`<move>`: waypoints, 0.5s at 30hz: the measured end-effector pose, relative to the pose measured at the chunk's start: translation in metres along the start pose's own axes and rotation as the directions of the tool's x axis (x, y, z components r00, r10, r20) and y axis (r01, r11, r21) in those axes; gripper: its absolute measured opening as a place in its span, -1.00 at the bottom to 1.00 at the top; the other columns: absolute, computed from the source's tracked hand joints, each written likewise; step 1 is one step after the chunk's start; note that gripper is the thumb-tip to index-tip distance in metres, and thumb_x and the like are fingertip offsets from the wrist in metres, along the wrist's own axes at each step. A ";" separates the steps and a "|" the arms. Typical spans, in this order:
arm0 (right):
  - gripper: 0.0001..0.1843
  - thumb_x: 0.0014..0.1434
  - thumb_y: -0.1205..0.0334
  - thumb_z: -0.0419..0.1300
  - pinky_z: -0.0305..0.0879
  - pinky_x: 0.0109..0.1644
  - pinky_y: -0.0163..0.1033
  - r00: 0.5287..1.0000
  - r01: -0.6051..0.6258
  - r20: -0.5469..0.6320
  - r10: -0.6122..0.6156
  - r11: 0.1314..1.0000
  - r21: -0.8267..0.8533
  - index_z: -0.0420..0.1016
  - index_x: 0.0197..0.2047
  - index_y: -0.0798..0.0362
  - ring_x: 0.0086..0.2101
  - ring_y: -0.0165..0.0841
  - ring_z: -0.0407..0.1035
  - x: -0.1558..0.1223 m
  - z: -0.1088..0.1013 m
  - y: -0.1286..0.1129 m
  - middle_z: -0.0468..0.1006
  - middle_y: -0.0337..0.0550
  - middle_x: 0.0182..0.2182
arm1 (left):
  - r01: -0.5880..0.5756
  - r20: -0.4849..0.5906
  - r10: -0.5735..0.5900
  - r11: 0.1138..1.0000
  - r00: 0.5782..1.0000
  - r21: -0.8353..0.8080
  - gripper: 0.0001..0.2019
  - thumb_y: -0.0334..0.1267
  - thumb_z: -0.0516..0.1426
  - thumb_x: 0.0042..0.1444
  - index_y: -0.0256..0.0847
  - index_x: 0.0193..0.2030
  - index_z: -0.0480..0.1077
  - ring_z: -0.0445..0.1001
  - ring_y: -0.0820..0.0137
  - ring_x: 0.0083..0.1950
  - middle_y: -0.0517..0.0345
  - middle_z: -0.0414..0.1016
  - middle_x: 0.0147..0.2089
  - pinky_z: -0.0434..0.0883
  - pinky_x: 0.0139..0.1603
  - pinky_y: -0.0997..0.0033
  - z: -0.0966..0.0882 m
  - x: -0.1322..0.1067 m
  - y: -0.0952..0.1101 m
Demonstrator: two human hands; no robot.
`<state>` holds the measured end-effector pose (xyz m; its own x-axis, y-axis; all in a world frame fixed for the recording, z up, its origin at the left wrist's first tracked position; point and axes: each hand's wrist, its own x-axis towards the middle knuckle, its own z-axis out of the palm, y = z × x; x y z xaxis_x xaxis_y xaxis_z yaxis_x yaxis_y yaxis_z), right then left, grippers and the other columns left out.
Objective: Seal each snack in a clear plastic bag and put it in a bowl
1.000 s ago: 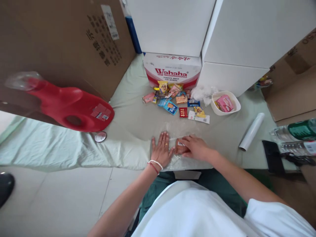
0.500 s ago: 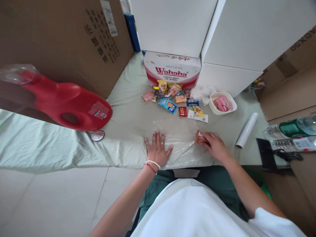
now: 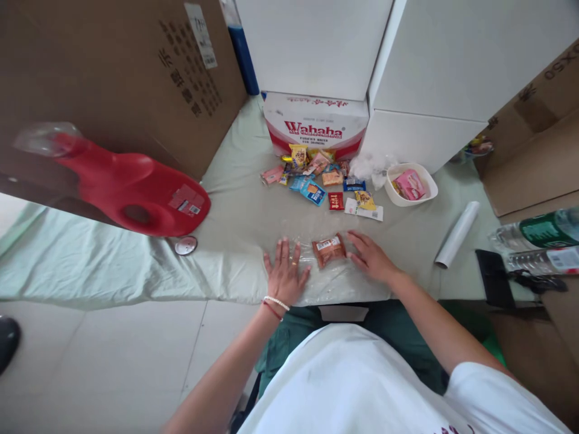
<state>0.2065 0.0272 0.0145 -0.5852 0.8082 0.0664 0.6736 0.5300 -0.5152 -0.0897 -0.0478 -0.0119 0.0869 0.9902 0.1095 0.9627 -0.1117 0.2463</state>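
Observation:
A brown snack packet point(image 3: 329, 249) lies on a sheet of clear plastic film point(image 3: 332, 283) spread on the pale green cloth point(image 3: 136, 271). My left hand point(image 3: 284, 272) lies flat on the film's left part, fingers spread. My right hand point(image 3: 370, 256) rests flat just right of the packet, fingers stretched toward it, holding nothing. Farther back lies a heap of several small snack packets point(image 3: 323, 181), beside a white bowl point(image 3: 427, 194) that holds a pink packet point(image 3: 409, 184).
A red jug point(image 3: 131, 190) lies on its side at the left, a round cap point(image 3: 186, 245) below it. A white roll point(image 3: 456, 234), bottles point(image 3: 540, 232) and a black object point(image 3: 493, 278) sit at the right. Cardboard and white boxes, one marked Wahaha point(image 3: 314, 123), stand behind.
My right hand carried the brown packet out to the right, then set it down on the film's middle and let go. My left hand stayed flat on the film.

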 end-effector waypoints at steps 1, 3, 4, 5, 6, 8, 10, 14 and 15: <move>-0.39 0.51 0.08 0.01 0.25 0.43 0.18 0.999 -0.032 -0.002 0.032 0.999 -0.044 0.15 0.56 -0.06 0.39 -0.11 0.22 -0.014 -0.002 0.008 0.29 0.11 0.45 | -0.056 -0.019 0.056 0.998 0.998 -0.011 -0.40 -0.04 0.03 0.43 -0.10 0.55 0.19 0.02 -0.05 0.64 -0.19 -0.01 0.63 -0.24 0.58 -0.43 0.000 -0.003 -0.002; -0.41 0.53 0.06 -0.03 0.17 0.48 0.22 0.996 -0.090 0.014 0.093 0.984 -0.153 0.21 0.54 -0.04 0.40 -0.07 0.21 -0.043 -0.004 0.022 0.30 0.08 0.45 | -0.181 -0.021 0.181 0.982 0.983 -0.050 -0.47 -0.16 0.00 0.46 0.03 0.53 0.22 0.17 0.08 0.59 -0.07 0.19 0.57 -0.32 0.61 -0.33 0.000 -0.009 -0.007; -0.41 0.53 0.06 -0.04 0.14 0.49 0.23 0.992 -0.124 0.007 0.128 0.973 -0.195 0.24 0.53 -0.02 0.41 -0.06 0.20 -0.057 -0.005 0.027 0.30 0.07 0.46 | -0.228 -0.012 0.228 0.971 0.974 -0.074 -0.47 -0.20 -0.02 0.47 0.05 0.54 0.21 0.24 0.14 0.56 -0.03 0.27 0.53 -0.30 0.62 -0.27 0.000 -0.011 -0.009; -0.41 0.53 0.06 -0.05 0.12 0.50 0.25 0.986 -0.164 -0.017 0.164 0.962 -0.220 0.24 0.53 -0.02 0.42 -0.05 0.19 -0.070 -0.005 0.030 0.29 0.06 0.46 | -0.256 -0.006 0.256 0.962 0.967 -0.095 -0.46 -0.23 -0.04 0.47 0.03 0.55 0.18 0.30 0.17 0.53 -0.02 0.32 0.51 -0.25 0.63 -0.22 0.001 -0.012 -0.012; -0.41 0.53 0.06 -0.05 0.14 0.49 0.25 0.980 -0.201 -0.052 0.194 0.953 -0.225 0.24 0.53 -0.03 0.42 -0.04 0.19 -0.083 -0.004 0.031 0.31 0.06 0.45 | -0.266 -0.011 0.267 0.957 0.964 -0.111 -0.45 -0.22 -0.03 0.47 0.00 0.57 0.15 0.31 0.17 0.52 -0.04 0.33 0.50 -0.19 0.63 -0.19 0.000 -0.014 -0.015; -0.40 0.52 0.04 -0.02 0.22 0.46 0.24 0.967 -0.240 -0.127 0.219 0.954 -0.178 0.22 0.54 -0.03 0.39 -0.05 0.25 -0.105 -0.004 0.028 0.37 0.10 0.41 | -0.274 -0.053 0.269 0.952 0.962 -0.136 -0.39 -0.15 0.02 0.45 -0.10 0.59 0.07 0.26 0.11 0.55 -0.14 0.26 0.54 -0.06 0.62 -0.19 -0.002 -0.019 -0.022; -0.34 0.48 -0.02 0.09 0.30 0.42 0.21 0.971 -0.200 -0.149 0.184 0.975 -0.099 0.18 0.54 -0.03 0.37 -0.05 0.28 -0.121 -0.002 0.021 0.37 0.14 0.40 | -0.351 -0.100 0.338 0.918 0.936 -0.183 -0.25 -0.01 0.12 0.38 -0.21 0.61 0.01 0.18 0.03 0.59 -0.27 0.17 0.57 0.03 0.60 -0.18 -0.006 -0.027 -0.030; -0.38 0.38 -0.02 0.27 0.28 0.42 0.24 0.998 -0.019 -0.054 0.019 1.000 -0.003 0.37 0.42 -0.06 0.34 -0.04 0.30 -0.135 0.005 0.008 0.39 0.11 0.39 | -0.564 -0.064 0.572 0.776 0.818 -0.281 -0.41 0.00 0.23 0.31 -0.16 0.40 0.34 0.19 0.02 0.58 -0.20 0.30 0.51 0.10 0.58 -0.18 -0.013 -0.048 -0.039; -0.51 0.39 0.02 0.26 0.27 0.42 0.26 0.999 0.005 -0.047 -0.005 1.000 0.009 0.48 0.32 -0.08 0.31 -0.05 0.34 -0.134 0.006 0.008 0.45 0.07 0.34 | -0.563 -0.048 0.578 0.767 0.814 -0.308 -0.59 -0.10 0.20 0.34 -0.13 0.28 0.45 0.22 0.06 0.57 -0.13 0.39 0.46 0.11 0.58 -0.18 -0.014 -0.051 -0.040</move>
<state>0.2875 -0.0783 -0.0032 -0.5663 0.8169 0.1094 0.6665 0.5320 -0.5223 -0.1359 -0.0955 -0.0135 0.6152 0.7376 0.2782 0.6107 -0.6691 0.4235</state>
